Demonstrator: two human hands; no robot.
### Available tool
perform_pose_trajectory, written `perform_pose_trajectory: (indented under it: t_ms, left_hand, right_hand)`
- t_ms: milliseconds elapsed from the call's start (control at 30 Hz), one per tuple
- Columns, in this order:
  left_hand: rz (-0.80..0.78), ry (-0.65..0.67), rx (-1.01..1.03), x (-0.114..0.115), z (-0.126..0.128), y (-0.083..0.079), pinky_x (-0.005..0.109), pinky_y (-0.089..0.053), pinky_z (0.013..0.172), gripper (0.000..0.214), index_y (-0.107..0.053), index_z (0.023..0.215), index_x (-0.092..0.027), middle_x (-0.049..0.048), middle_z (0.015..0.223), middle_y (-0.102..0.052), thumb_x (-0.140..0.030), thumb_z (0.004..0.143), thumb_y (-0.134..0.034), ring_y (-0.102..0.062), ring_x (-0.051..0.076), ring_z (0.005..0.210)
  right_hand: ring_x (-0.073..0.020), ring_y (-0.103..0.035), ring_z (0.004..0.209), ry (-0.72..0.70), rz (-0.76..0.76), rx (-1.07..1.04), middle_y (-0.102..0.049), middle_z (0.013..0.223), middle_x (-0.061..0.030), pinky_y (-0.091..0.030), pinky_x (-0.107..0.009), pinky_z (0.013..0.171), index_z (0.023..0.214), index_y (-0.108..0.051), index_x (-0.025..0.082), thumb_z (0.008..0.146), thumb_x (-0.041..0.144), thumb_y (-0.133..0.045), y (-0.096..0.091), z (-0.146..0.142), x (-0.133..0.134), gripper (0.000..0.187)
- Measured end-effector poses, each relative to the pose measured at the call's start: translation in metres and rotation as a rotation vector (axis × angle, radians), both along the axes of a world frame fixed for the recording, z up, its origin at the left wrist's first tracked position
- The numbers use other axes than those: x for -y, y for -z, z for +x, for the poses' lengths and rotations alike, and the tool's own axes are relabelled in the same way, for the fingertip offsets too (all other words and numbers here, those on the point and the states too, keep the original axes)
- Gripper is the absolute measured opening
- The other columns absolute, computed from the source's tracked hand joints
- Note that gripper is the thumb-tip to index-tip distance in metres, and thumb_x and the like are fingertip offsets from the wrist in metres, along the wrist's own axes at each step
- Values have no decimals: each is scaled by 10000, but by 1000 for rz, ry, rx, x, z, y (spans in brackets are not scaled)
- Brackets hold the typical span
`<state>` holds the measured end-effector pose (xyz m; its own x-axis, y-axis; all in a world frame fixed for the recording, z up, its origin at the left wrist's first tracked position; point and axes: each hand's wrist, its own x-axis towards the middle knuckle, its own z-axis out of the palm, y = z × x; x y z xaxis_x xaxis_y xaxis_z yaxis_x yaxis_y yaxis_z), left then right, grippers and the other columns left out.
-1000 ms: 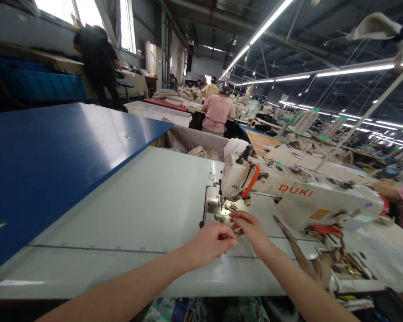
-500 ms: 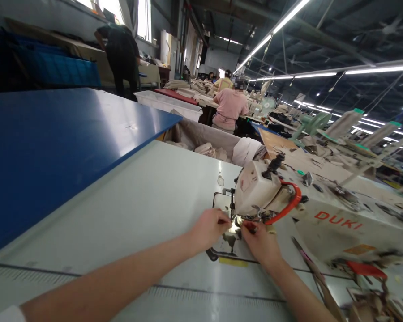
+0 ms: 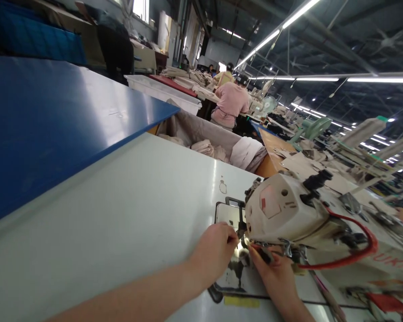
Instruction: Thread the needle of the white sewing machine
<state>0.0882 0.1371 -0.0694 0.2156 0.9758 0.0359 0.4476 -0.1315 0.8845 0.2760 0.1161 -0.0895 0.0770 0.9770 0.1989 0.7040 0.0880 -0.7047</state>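
A white sewing machine (image 3: 278,205) with a red finger guard (image 3: 359,264) stands on the pale table. At the lit needle area, my left hand (image 3: 218,250) is closed in a pinch just left of the presser foot. My right hand (image 3: 275,273) comes from the other side, thumb and fingers pinched close beneath the machine head. Whatever lies between either hand's fingertips is too small to make out. Below both hands is the worn metal needle plate (image 3: 226,281), with a strip of yellow tape (image 3: 242,302) along its near edge.
A blue-topped table (image 3: 70,116) adjoins the pale tabletop (image 3: 147,192) on the left. Behind it, a cloth-lined bin (image 3: 201,123) holds fabric pieces. Scissors (image 3: 325,290) lie right of my right hand. A person in pink (image 3: 231,105) sits farther back; another person (image 3: 112,40) stands at left.
My view has moved closer and tilted, so the machine head looks larger. Both hands stay pinched at the needle area, with the right hand now further under the machine head.
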Motion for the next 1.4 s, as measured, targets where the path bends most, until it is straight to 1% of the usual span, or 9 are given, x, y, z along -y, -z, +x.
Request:
perform_pose_trajectory:
  t_ms: [200,300,500,633,800,900,1067,1233,1400]
  left_hand:
    - [-27,-27,30,0,5,0,302,-377,618,245,-649,610,-176,35,686,-605,-80,733,-460,-569,173,685]
    - [-33,-47,32,1,7,1,314,-385,629,243,-658,621,-184,39,689,-621,-81,727,-465,-578,187,702]
    - [-49,-85,9,3,9,2,319,-386,643,222,-671,643,-193,41,703,-645,-122,740,-485,-589,195,715]
    - [-118,-114,0,3,10,0,317,-382,631,210,-682,664,-196,46,706,-662,-145,751,-498,-599,206,721]
    - [-115,-104,-28,5,12,1,332,-376,629,216,-671,630,-197,54,686,-661,-155,742,-490,-597,212,698]
    - [-103,-95,-45,8,13,2,335,-377,646,219,-659,627,-213,37,698,-661,-163,742,-481,-594,206,705]
    - [-113,-89,-56,10,12,3,331,-366,654,210,-631,622,-216,27,707,-649,-182,749,-468,-584,197,717]
    - [-90,-68,-30,11,12,4,325,-356,645,209,-593,604,-207,24,699,-626,-153,746,-450,-562,185,699]
    - [-120,-46,-8,11,11,1,315,-352,620,212,-562,586,-199,19,692,-608,-133,752,-447,-552,176,686]
  right_hand:
    - [-259,-692,793,55,6,87,-753,794,-46,-591,-348,720,752,-752,319,721,461,-604,5,11,3,207]
    - [-261,-689,774,35,-8,115,-752,772,-45,-589,-345,705,740,-754,324,704,461,-611,3,14,3,201]
    - [-279,-686,781,21,2,109,-747,759,-37,-581,-389,764,746,-754,337,683,443,-632,2,15,3,173]
    - [-292,-689,752,47,8,98,-735,700,-22,-597,-394,716,693,-746,378,680,431,-621,5,14,2,137]
    - [-306,-691,812,3,29,119,-722,659,2,-598,-404,764,712,-738,431,687,423,-616,4,14,2,124]
    - [-287,-693,798,-6,34,128,-721,647,-6,-596,-373,754,677,-737,412,684,430,-624,3,16,2,115]
    - [-276,-692,791,-3,13,130,-751,786,-41,-583,-374,778,729,-750,334,679,472,-651,5,19,4,177]
    - [-272,-691,785,-22,-8,126,-749,790,-37,-584,-376,774,717,-744,337,706,497,-632,5,19,6,196]
    - [-259,-693,779,-28,6,144,-746,775,-41,-582,-350,785,691,-739,313,703,480,-653,2,19,5,189]
